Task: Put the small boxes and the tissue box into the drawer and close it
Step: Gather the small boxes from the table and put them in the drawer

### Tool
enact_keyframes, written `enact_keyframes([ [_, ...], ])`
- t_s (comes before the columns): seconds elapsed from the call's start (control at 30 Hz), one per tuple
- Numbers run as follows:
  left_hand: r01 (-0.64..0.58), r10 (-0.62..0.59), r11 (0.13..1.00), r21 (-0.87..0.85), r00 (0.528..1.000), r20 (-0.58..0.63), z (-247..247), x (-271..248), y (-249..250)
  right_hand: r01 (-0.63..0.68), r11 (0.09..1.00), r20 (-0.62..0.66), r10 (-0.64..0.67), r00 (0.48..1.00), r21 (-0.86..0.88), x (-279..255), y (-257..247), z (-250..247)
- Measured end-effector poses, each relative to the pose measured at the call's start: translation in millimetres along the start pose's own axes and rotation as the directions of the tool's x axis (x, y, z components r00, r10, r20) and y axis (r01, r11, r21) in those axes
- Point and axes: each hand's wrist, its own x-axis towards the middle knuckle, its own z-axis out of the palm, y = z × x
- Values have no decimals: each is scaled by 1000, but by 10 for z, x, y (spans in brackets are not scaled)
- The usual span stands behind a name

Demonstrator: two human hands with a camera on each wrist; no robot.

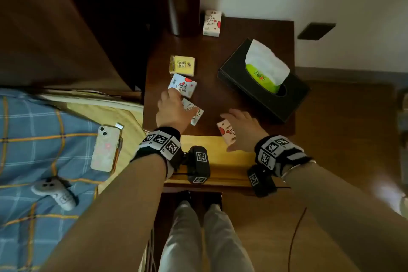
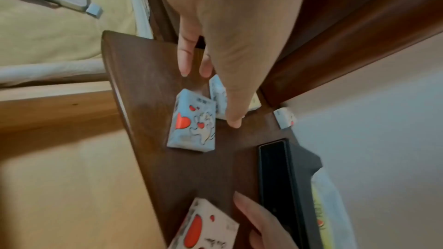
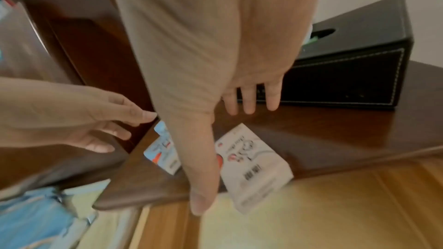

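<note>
My left grip (image 1: 174, 109) hovers over the tabletop (image 1: 220, 95) with its fingers spread and straight, holding nothing. Directly under its fingertips (image 2: 236, 122) lie two blue-and-white small boxes: the nearer blue box (image 2: 193, 127) sits just below my palm, flat on the wood, and the farther blue box (image 1: 183, 85) lies just beyond my fingertips. From the wrist view I cannot tell whether a fingertip touches either one. Past that, farther from the grip, is the yellow box (image 1: 182, 65), and well beyond it, at the back edge against the wall, the upright white box (image 1: 212, 23).

My right grip (image 1: 240, 130) is also spread wide, fingers straight and apart. The white box with red hearts (image 3: 254, 166) lies under its thumb side, at the front edge of the tabletop and overhanging it, above the open drawer (image 1: 220, 157). My thumb (image 3: 203, 186) runs along the box's left side; whether it presses the box I cannot tell, and nothing is curled round it.

The black tissue box (image 1: 262, 81), with white tissue standing out of its slot, lies just beyond my right fingertips, near but apart from them.

To the left of my left grip, on the bed (image 1: 33, 139), lie a phone (image 1: 106, 148) and a grey controller (image 1: 55, 192).
</note>
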Motion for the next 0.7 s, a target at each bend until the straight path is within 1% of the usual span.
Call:
enact_keyframes([
  [0.03, 21, -21, 1000, 20, 1000, -5, 26, -13, 5, -9, 999, 45, 11, 999, -37, 22, 19, 29],
  [0.1, 54, -52, 996, 67, 998, -38, 112, -16, -5, -18, 994, 62, 25, 998, -109, 64, 81, 96],
  [0.13, 55, -51, 994, 94, 998, -48, 167, -8, -26, -23, 989, 48, 30, 998, -146, 84, 107, 139],
  [0.2, 66, -61, 986, 152, 997, -42, 242, 11, -48, -24, 987, 3, 24, 1000, -157, 143, 134, 196],
  [0.3, 69, -63, 978, 195, 997, -37, 339, 66, -116, -34, 993, -74, 26, 997, -109, 215, 151, 246],
  [0.37, 74, -69, 977, 200, 997, -31, 393, 83, -150, -23, 996, -120, 12, 993, -90, 264, 145, 277],
  [0.43, 66, -65, 977, 203, 998, -9, 435, 104, -168, -28, 999, -170, 22, 985, -35, 314, 129, 290],
  [0.5, 26, -33, 979, 202, 999, 32, 450, 118, -180, -30, 998, -189, 39, 981, 50, 380, 104, 283],
  [0.57, -22, 8, 987, 160, 996, 87, 440, 130, -227, -23, 992, -192, 48, 980, 127, 454, 65, 255],
  [0.7, -121, 106, 990, 75, 979, 176, 388, 146, -391, -12, 975, -198, 57, 978, 223, 579, -70, 189],
])
